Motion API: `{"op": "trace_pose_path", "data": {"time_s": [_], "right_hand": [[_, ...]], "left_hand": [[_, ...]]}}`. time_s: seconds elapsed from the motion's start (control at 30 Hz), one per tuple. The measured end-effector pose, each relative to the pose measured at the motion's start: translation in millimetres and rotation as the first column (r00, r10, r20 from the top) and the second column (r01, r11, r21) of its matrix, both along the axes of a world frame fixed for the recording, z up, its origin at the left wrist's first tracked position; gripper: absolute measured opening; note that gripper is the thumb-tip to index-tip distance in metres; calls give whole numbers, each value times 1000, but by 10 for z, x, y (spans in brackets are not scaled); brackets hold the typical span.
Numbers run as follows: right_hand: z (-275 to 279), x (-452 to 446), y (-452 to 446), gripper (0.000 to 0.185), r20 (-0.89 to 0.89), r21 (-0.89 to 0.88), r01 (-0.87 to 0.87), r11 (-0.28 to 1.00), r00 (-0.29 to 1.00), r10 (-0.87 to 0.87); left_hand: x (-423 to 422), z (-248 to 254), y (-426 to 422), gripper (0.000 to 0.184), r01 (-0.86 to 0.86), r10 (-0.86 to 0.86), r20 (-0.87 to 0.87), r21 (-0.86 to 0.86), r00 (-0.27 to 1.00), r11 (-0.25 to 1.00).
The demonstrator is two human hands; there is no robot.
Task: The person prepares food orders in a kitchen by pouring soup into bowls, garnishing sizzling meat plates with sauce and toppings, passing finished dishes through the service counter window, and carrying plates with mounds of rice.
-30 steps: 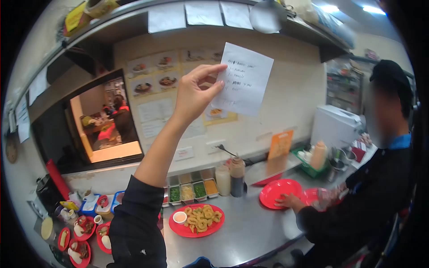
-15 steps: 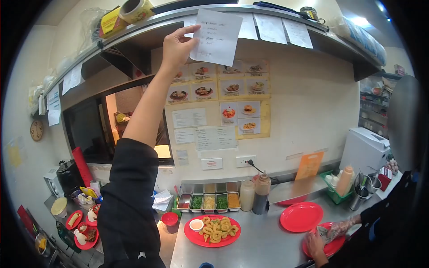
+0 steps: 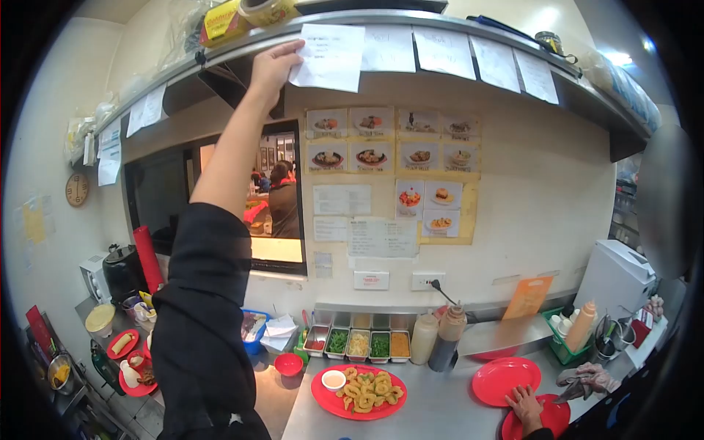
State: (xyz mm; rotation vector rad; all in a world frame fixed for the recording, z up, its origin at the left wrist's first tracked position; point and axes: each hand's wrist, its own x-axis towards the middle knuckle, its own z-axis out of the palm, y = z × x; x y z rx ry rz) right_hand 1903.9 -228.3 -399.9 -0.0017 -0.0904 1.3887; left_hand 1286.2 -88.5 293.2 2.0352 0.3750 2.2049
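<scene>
My left hand (image 3: 273, 71) is raised high, gripping a white paper slip (image 3: 331, 62) by its left edge, between thumb and fingertips. The thumb is hard to make out. The slip is up at the shelf (image 3: 469, 26) edge, overlapping the row of papers there; it has handwriting on it, but I can't read the words. To its right hang 4 more sheets (image 3: 444, 51), their writing faint too. My right hand is out of view, so I can't tell if it is open or closed.

My black sleeve (image 3: 202, 315) hides part of the window (image 3: 279, 198) and cuts across the food plates (image 3: 137, 374) at lower left, so I can't see all of them.

On the counter (image 3: 323, 419) below, a red oval plate (image 3: 396, 411) holds fried rings (image 3: 378, 389) and 1 small cup of sauce (image 3: 334, 380). Behind it sit 5 small topping trays (image 3: 358, 345), with 2 squeeze bottles (image 3: 423, 337) to their right.

At the right, a co-worker's bare hand (image 3: 526, 405) is spread where 2 red plates (image 3: 506, 380) meet. Their other hand (image 3: 587, 381) looks gloved but is blurry. Their head is a blur, and most of their body is cut off or lost in the dark edge.
</scene>
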Motion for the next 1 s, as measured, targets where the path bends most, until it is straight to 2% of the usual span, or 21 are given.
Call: {"op": "trace_pose_path", "data": {"time_s": [0.07,0.13,0.23,0.3,0.33,0.37,0.4,0.43,0.57,0.6,0.63,0.67,0.7,0.77,0.8,0.83,0.87,0.9,0.93,0.97,1.0], "right_hand": [[-90,140,-21,82,-117,-45,7,999,993,-12],[-139,270,31,81,-99,-43,43,998,994,-47],[-161,478,66,77,-122,-45,68,997,990,-73],[-156,519,94,75,-247,-10,149,989,958,-147],[-154,547,81,71,-425,57,127,990,901,-92],[-282,635,111,71,-430,54,131,990,898,-95],[-511,857,204,70,-690,165,99,981,723,43],[-647,980,257,69,-858,281,105,954,472,201],[-353,780,41,67,-801,190,106,976,592,92],[-220,698,-44,66,-158,310,90,946,986,-42],[-51,610,-99,64,561,385,-12,923,797,-224],[146,494,-235,64,687,410,-35,911,669,-284],[315,359,-406,64,687,405,-32,914,670,-281],[517,151,-770,68,649,182,61,981,742,-167],[490,200,-914,67,639,143,59,988,756,-138],[404,284,-1006,67,634,137,74,988,760,-144],[344,331,-1155,63,100,241,-10,970,995,-14],[252,398,-1314,59,-445,380,-2,925,877,185],[206,441,-1451,56,-789,499,97,861,462,405],[205,450,-1557,56,-792,495,124,860,472,387],[229,471,-1613,55,-670,445,84,892,692,269]], "left_hand": [[-169,20,63,30,15,-15,2,-61,1000,998],[-153,15,14,29,48,-40,78,-97,996,994],[-304,99,99,32,-90,100,45,-178,994,980],[-292,113,102,33,-50,63,66,-183,996,982],[-278,131,97,33,-56,73,82,-196,994,979],[-259,156,107,33,-61,83,96,-208,992,976],[-260,200,138,33,-106,128,88,-220,988,970],[-237,257,144,33,-103,123,84,-216,989,971],[-136,394,302,35,-58,82,102,-222,991,973],[-83,385,288,36,-72,98,117,-209,988,975],[-48,399,260,36,-89,115,134,-190,984,978],[-92,445,372,35,-29,51,127,-172,991,985],[-60,394,345,35,-28,51,125,-178,991,984],[78,272,249,47,-79,132,316,-174,940,982],[-22,346,396,55,-477,486,343,-114,804,871],[-122,387,556,55,-467,477,333,-116,814,877],[-123,298,601,53,-385,344,424,11,838,923],[-78,169,630,51,-297,190,498,144,846,944],[207,-135,324,45,-131,22,460,207,888,970],[600,-547,-132,39,41,-151,413,263,898,964],[813,-826,-291,38,139,-241,327,304,914,942]]}}
